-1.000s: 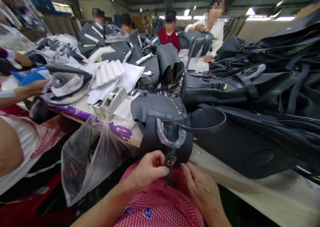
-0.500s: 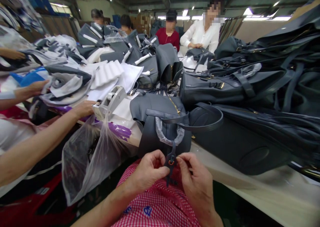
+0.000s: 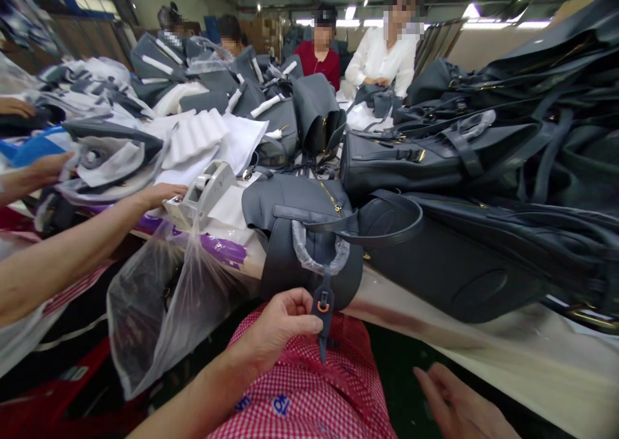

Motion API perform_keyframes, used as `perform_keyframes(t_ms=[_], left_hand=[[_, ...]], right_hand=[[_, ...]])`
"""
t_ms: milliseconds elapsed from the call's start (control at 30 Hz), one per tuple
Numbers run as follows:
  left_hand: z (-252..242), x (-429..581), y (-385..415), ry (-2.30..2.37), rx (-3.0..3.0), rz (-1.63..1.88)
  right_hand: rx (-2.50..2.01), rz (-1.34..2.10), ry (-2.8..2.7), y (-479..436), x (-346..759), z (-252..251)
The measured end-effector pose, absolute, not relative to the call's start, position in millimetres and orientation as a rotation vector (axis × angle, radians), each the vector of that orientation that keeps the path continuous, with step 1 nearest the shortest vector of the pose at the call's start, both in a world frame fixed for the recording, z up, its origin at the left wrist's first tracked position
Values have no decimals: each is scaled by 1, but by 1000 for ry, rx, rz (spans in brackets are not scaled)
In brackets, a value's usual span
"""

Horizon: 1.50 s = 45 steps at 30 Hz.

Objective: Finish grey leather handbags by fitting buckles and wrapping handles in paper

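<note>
A dark grey leather bag (image 3: 309, 197) lies on the table edge in front of me, its carry handle (image 3: 322, 258) wrapped in clear plastic. From that handle hangs a dark leather tag (image 3: 324, 320) with a small orange-gold metal ring on it. My left hand (image 3: 285, 320) pinches the tag's left edge between thumb and fingers. Low on the right, apart from the bag, is my right hand (image 3: 459, 403), slightly blurred; its fingers are loosely bent and apart, with nothing seen in them.
A tape dispenser (image 3: 200, 194) stands left of the bag, with another person's hand (image 3: 167, 195) at it. A clear plastic bag (image 3: 159, 303) hangs from the table edge. Dark bags (image 3: 478, 265) pile up on the right. White foam sheets (image 3: 196, 139) lie further back; several people work around.
My right hand has let go of the tag and moved away, down to the right. My left hand still pinches it. The view has shifted slightly.
</note>
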<state>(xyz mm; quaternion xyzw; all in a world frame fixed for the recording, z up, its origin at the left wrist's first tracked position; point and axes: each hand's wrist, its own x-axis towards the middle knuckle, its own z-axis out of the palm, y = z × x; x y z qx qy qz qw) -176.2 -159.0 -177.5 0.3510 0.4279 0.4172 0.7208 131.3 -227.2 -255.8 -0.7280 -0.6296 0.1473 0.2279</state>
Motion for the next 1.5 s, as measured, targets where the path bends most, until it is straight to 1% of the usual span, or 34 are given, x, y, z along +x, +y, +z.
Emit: perform_keyframes(t_ms=[67, 100, 200, 267, 367, 600, 700, 800, 933, 1033, 1100, 1200, 1300, 1400, 1500], left_hand=[[-177, -175, -159, 951, 783, 933], [-177, -175, -159, 954, 786, 940], [-176, -174, -160, 956, 799, 955], [-176, -173, -162, 957, 803, 959], [-175, -174, -163, 972, 804, 973], [-174, -177, -161, 978, 830, 948], [-176, -173, -159, 944, 858, 940], [-177, -164, -162, 1117, 1076, 1016], [-181, -155, -168, 1433, 1401, 1089], [-186, -156, -169, 1394, 1345, 1141], [-189, -158, -168, 1340, 1276, 1144], [-193, -163, -166, 1297, 1210, 1136], [-192, -168, -165, 1185, 1024, 1104], [-189, -172, -164, 1071, 904, 1042], [-186, -176, -163, 1071, 903, 1028]], right_hand=[[-1933, 539, -1650, -221, 111, -251], [-1883, 660, -1565, -216, 98, -245], [-1627, 1214, -1206, -204, 50, -221], [-1402, 1509, -1043, -197, 21, -204], [-1133, 1701, -915, -191, -8, -189], [-1033, 1661, -830, -189, -17, -191], [-979, 1657, -664, -188, -19, -192], [-984, 1541, -573, -188, -22, -197], [-1186, 1250, -905, -194, -23, -210], [-1274, 1184, -1150, -203, -25, -219], [-1245, 1227, -1117, -207, -26, -221], [-1184, 1298, -835, -204, -22, -220], [-1222, 1438, -632, -193, -16, -215], [-1154, 1643, -695, -183, -17, -208], [-1081, 1671, -788, -179, -22, -201]])
